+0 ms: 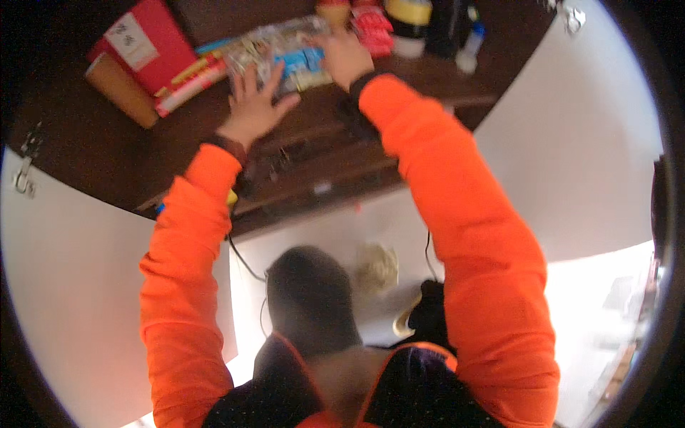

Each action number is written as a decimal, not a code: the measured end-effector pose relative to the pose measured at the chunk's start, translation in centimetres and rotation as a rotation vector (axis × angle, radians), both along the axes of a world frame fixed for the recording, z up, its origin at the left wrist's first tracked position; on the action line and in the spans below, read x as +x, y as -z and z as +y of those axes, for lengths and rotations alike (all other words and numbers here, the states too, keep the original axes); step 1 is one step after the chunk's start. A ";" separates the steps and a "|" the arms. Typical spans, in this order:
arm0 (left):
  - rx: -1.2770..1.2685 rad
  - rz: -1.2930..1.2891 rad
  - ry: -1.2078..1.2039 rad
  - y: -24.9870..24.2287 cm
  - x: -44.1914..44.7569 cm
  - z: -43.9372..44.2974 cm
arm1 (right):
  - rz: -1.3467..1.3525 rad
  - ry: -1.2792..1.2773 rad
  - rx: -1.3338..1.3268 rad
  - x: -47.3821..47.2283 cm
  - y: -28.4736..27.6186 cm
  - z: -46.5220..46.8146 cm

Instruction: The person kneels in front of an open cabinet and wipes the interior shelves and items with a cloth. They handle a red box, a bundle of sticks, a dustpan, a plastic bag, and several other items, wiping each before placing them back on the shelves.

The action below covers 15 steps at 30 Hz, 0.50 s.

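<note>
My left hand (254, 109) lies with fingers spread against the near left part of a clear plastic bag (249, 51). A blue packet (301, 61) shows between my hands, in or against the bag. My right hand (347, 58) reaches over the bag's right end. Its fingertips are blurred, so whether they grip the plastic is unclear. The bag lies on a dark brown cabinet shelf (198, 139). Left of it are a red folder or box (147, 45) bearing a label with writing, and several thin red and yellow items (192, 80).
White cabinet doors stand open at left (91, 257) and right (578, 139). A brown cardboard-like piece (120, 91) leans at the shelf's left. Right of the bag are a red packet (372, 32), a yellow-and-black container (408, 21) and a small bottle (471, 48). Thin black cables (246, 257) hang below.
</note>
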<state>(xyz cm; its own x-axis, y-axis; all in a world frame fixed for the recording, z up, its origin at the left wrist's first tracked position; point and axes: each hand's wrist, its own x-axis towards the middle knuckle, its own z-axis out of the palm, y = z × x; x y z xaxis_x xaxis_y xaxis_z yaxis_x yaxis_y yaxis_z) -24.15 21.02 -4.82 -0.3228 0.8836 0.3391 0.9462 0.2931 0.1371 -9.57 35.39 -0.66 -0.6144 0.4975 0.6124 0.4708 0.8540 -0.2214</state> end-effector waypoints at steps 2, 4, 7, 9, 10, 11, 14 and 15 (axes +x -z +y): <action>0.045 0.189 0.048 -0.7 0.2 0.7 | -0.041 -0.138 0.009 1.8 0.0 0.8; 0.001 0.166 0.083 -0.8 0.9 0.2 | -0.011 -0.373 -0.024 5.4 -0.3 2.0; -0.194 -0.348 0.018 -2.4 0.3 -0.5 | 0.162 -0.278 -0.275 14.4 3.1 -0.4; -0.107 -0.202 0.063 -2.4 0.0 -0.8 | 0.165 -0.178 -0.570 21.4 4.8 -2.5; 0.208 0.131 0.320 -2.5 0.0 -0.6 | 0.002 -0.195 -0.532 25.0 5.5 -3.9; 0.286 0.219 0.247 -2.2 0.1 -1.0 | -0.167 -0.208 -0.483 28.2 6.2 -5.7; 0.323 0.332 0.369 -3.0 1.8 -1.6 | -0.279 -0.085 -0.845 39.0 4.8 -10.4; 0.307 0.302 0.411 -3.6 3.0 -1.6 | -0.221 0.023 -0.948 42.8 3.8 -12.0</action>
<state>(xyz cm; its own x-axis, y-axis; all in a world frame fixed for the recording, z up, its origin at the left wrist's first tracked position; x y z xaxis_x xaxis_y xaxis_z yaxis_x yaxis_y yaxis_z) -21.15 19.40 -1.25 0.1755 0.7626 0.6226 0.9840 -0.1157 -0.1357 33.18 23.42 -4.45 -0.6515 0.7379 -0.1762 0.5985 0.3571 -0.7172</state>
